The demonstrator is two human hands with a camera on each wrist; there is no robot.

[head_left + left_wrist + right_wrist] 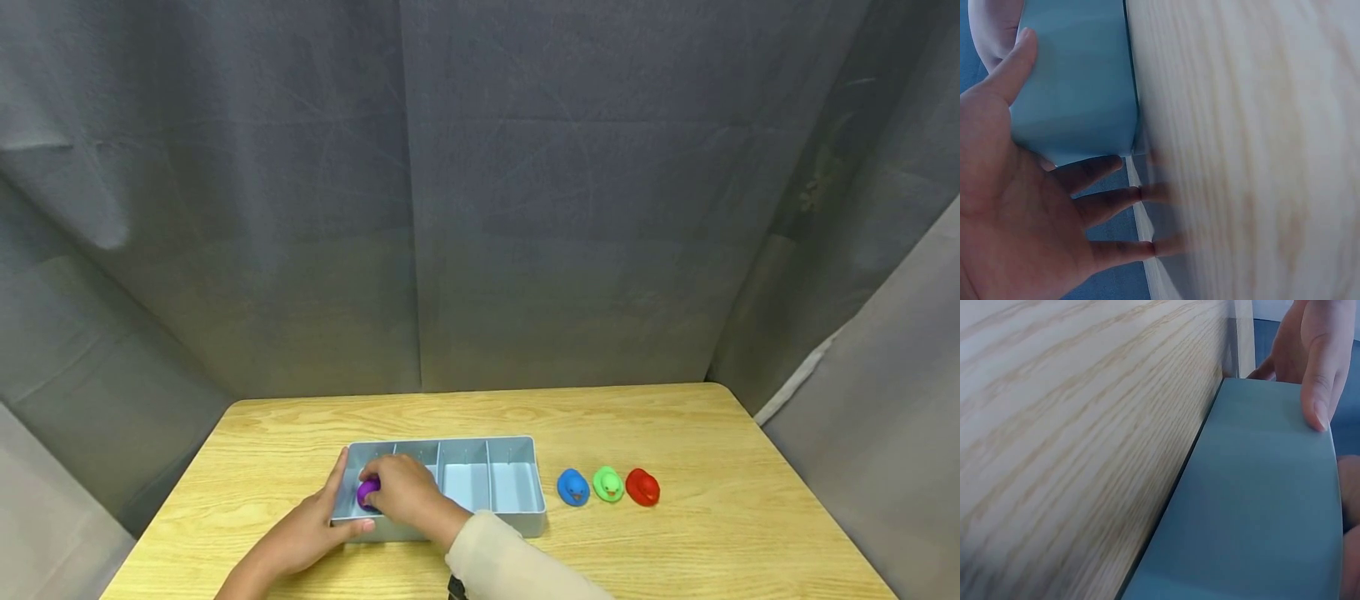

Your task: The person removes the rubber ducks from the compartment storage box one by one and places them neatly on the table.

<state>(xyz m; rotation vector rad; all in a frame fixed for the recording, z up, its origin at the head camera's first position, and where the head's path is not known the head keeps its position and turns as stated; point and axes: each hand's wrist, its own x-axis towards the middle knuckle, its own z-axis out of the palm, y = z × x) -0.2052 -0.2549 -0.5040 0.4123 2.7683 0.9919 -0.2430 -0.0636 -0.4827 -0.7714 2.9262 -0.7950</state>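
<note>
A long grey-blue box (519, 521), split by dividers into several compartments, lies across the wooden table. My right hand (408, 492) reaches down into the leftmost compartment and pinches a purple rubber duck (367, 493), partly covered by the fingers. At the box's left end rests my left hand (311, 525). Its thumb lies against the front wall and its fingers run straight along the end wall. The left wrist view shows the left palm (1016, 219) with fingers spread beside the box's corner. In the right wrist view the right fingertips are hidden.
To the right of the box stand a blue duck (573, 487), a green duck (608, 483) and a red duck (642, 487) in a row. The wooden table (720, 533) extends around them, with grey curtains (570, 208) behind and on both sides.
</note>
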